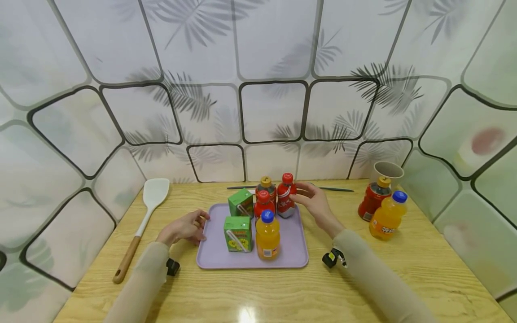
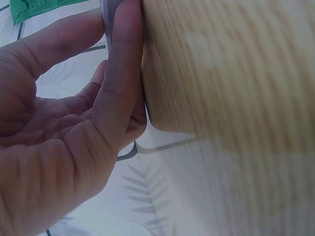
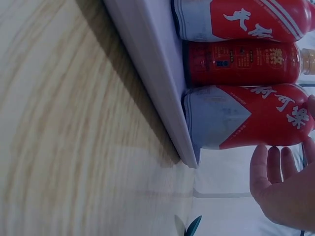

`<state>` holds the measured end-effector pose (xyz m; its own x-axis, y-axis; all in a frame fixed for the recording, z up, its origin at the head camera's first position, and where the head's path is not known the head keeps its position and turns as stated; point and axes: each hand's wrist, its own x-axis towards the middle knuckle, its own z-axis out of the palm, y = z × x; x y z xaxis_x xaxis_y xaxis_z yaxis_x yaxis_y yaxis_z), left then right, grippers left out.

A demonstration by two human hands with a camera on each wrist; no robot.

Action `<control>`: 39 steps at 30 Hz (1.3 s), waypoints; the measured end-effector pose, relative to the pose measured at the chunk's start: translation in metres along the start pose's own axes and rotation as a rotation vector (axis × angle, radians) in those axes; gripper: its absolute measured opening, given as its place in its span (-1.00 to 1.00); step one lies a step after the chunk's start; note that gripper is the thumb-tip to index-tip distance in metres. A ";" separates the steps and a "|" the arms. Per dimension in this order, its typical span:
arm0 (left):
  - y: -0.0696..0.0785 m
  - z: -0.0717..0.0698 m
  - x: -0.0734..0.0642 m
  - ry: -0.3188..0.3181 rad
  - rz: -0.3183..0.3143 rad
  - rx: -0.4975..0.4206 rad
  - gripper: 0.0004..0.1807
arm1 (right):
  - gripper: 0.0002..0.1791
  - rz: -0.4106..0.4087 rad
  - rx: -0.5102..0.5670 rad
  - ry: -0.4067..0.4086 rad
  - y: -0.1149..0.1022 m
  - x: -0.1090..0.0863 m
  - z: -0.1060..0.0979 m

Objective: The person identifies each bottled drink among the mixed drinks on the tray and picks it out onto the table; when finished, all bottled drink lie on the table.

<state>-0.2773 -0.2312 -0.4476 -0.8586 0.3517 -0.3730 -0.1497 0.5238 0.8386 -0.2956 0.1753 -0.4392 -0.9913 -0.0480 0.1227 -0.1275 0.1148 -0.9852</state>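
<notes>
My left hand [image 1: 187, 227] pinches the left rim of a lilac tray [image 1: 212, 258], thumb and index finger on either side. My right hand [image 1: 317, 205] is at the tray's back right corner, its thumb and fingers about the upper part of a red drink bottle [image 3: 231, 118] standing upright on the tray. Beside that bottle are a dark drink bottle with a gold cap [image 1: 265, 185] and another red bottle [image 1: 263, 208]. An orange drink bottle [image 1: 267, 237] with a blue cap is in front. Two green juice boxes [image 1: 238, 235], straws attached, stand on the left half.
A white spatula [image 1: 155, 192] with a wooden handle lies on the table at left. At right stand a second gold-capped bottle [image 1: 373, 201], another orange drink bottle [image 1: 388, 216] and a grey cup [image 1: 387, 170]. A dark thin stick [image 1: 337, 189] lies behind the tray, near the curtain.
</notes>
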 end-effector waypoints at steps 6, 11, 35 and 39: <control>0.000 0.000 0.000 -0.004 0.004 -0.003 -0.31 | -0.36 -0.009 0.002 0.001 -0.002 0.005 0.007; 0.001 0.001 -0.001 -0.002 0.013 -0.001 -0.31 | -0.28 -0.003 -0.013 -0.004 -0.003 0.008 0.012; 0.000 0.001 0.000 0.006 -0.002 0.002 -0.32 | -0.17 0.031 -0.026 -0.004 0.002 0.011 0.017; 0.001 0.001 0.000 0.010 -0.005 0.000 -0.31 | -0.16 0.022 -0.017 0.012 0.000 0.009 0.016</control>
<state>-0.2767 -0.2303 -0.4471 -0.8626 0.3417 -0.3730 -0.1540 0.5251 0.8370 -0.3038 0.1591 -0.4398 -0.9941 -0.0333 0.1030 -0.1065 0.1323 -0.9855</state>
